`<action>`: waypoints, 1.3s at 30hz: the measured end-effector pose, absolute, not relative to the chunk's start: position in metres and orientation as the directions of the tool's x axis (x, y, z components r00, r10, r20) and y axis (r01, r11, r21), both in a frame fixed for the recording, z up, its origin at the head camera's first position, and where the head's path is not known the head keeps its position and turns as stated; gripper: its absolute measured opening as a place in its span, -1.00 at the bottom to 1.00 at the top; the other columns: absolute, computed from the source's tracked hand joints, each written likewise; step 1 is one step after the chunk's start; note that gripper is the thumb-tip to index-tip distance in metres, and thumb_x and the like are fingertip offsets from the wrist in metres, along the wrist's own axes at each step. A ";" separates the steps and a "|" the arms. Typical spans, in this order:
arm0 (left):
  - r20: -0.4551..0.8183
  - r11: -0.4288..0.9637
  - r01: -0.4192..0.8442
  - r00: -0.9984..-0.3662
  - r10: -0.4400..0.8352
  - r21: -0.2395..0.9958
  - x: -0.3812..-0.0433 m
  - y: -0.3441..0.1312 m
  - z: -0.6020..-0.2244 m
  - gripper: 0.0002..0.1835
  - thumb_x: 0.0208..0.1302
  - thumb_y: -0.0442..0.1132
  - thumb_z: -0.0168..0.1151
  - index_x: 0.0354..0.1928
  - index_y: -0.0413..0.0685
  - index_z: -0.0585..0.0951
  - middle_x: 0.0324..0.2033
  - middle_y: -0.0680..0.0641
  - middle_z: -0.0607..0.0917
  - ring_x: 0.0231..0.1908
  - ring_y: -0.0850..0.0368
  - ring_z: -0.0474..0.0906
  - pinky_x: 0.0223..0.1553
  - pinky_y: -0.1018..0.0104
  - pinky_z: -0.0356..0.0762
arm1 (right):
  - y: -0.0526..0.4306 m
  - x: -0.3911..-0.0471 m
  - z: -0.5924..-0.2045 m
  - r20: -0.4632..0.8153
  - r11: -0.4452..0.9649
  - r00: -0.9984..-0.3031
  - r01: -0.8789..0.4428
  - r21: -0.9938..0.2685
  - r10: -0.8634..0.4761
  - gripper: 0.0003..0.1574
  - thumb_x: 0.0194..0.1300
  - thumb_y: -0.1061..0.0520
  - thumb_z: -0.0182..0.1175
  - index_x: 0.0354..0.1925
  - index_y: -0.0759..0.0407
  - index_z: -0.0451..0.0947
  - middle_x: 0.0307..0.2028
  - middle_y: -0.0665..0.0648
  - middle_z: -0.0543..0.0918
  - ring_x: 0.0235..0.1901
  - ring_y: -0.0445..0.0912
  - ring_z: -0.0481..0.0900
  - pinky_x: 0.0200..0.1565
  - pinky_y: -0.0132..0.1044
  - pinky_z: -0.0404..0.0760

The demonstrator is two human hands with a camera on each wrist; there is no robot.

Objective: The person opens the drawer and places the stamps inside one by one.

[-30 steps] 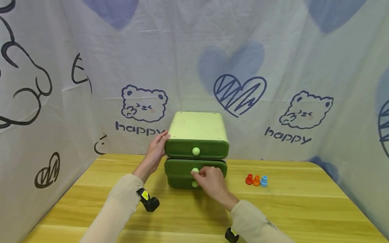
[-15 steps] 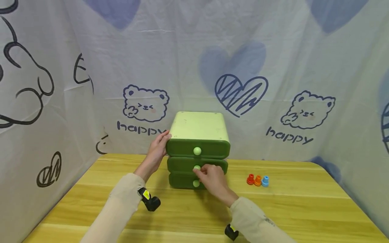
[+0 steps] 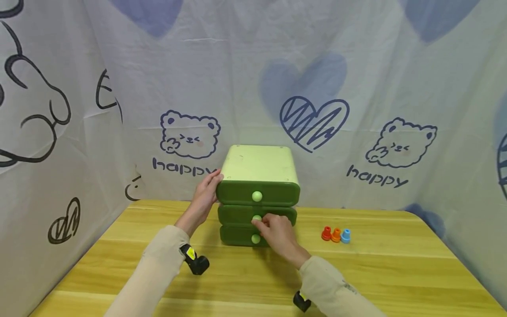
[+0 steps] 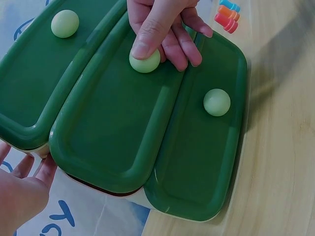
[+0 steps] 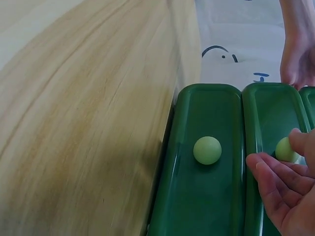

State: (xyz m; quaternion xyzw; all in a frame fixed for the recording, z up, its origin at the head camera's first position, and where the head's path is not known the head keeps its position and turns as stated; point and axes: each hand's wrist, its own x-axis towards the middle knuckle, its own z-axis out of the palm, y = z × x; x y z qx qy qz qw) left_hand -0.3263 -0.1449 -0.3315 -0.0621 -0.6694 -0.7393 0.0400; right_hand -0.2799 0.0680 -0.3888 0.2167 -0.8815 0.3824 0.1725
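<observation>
While my left hand point(image 3: 205, 192) is resting with fairly straight fingers against the left side of the cabinet point(image 3: 259, 163), my right hand point(image 3: 280, 234) is pinching the middle knob point(image 3: 256, 218); seen from the head, the two are working apart, and the cabinet is standing on the table point(image 3: 376, 268) just ahead of me. I am judging that guiding the middle drawer point(image 3: 235, 215) well is asking for steady bracing on the left and a straight, level line on the knob, so nothing is twisting. At the left wrist, a thin dark gap is showing behind that drawer's edge, so I am guessing it is not sitting fully home. There I am counting three drawer fronts point(image 4: 113, 123), three knobs point(image 4: 65, 23), and three pegs point(image 4: 229, 13): one red, one orange, one blue. At the right wrist, two knobs are showing, the bottom knob point(image 5: 207, 150) lying untouched.
</observation>
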 end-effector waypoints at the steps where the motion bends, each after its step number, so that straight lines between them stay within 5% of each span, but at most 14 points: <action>1: 0.143 -0.101 0.140 -0.989 0.022 0.985 -0.326 -0.145 -0.331 -0.39 0.46 -0.11 -0.05 0.46 -0.17 0.16 0.40 -0.22 0.21 0.29 -0.12 0.27 0.30 0.12 0.26 | 0.068 -0.280 -0.389 0.468 0.616 -0.847 -0.513 -0.598 -0.251 -0.59 0.34 0.02 0.23 -0.61 0.15 0.55 -0.74 -0.10 0.49 -0.78 -0.28 0.33 -0.72 -0.44 0.18; 19: 0.125 -0.112 0.123 -0.992 0.013 0.986 -0.325 -0.144 -0.331 -0.38 0.46 -0.11 -0.06 0.47 -0.17 0.15 0.42 -0.20 0.16 0.30 -0.11 0.25 0.31 0.12 0.25 | 0.067 -0.279 -0.394 0.461 0.628 -0.860 -0.487 -0.607 -0.221 -0.62 0.35 -0.03 0.21 -0.46 0.23 0.61 -0.70 -0.08 0.52 -0.76 -0.28 0.33 -0.71 -0.42 0.26; 28: 0.114 -0.121 0.109 -0.993 0.040 0.987 -0.326 -0.144 -0.326 -0.38 0.45 -0.12 -0.08 0.47 -0.18 0.13 0.44 -0.19 0.11 0.32 -0.09 0.21 0.30 0.10 0.25 | 0.066 -0.278 -0.391 0.472 0.635 -0.857 -0.485 -0.601 -0.207 -0.60 0.35 0.01 0.22 -0.59 0.15 0.52 -0.80 -0.10 0.35 -0.82 -0.28 0.14 -0.72 -0.45 0.10; 39: 0.098 -0.143 0.090 -0.994 0.054 0.986 -0.325 -0.143 -0.324 -0.38 0.46 -0.13 -0.09 0.47 -0.19 0.11 0.45 -0.18 0.09 0.32 -0.07 0.21 0.31 0.14 0.25 | 0.065 -0.279 -0.391 0.505 0.657 -0.842 -0.491 -0.572 -0.190 -0.64 0.32 0.00 0.24 -0.51 0.22 0.59 -0.78 -0.11 0.28 -0.78 -0.28 0.16 -0.69 -0.44 0.14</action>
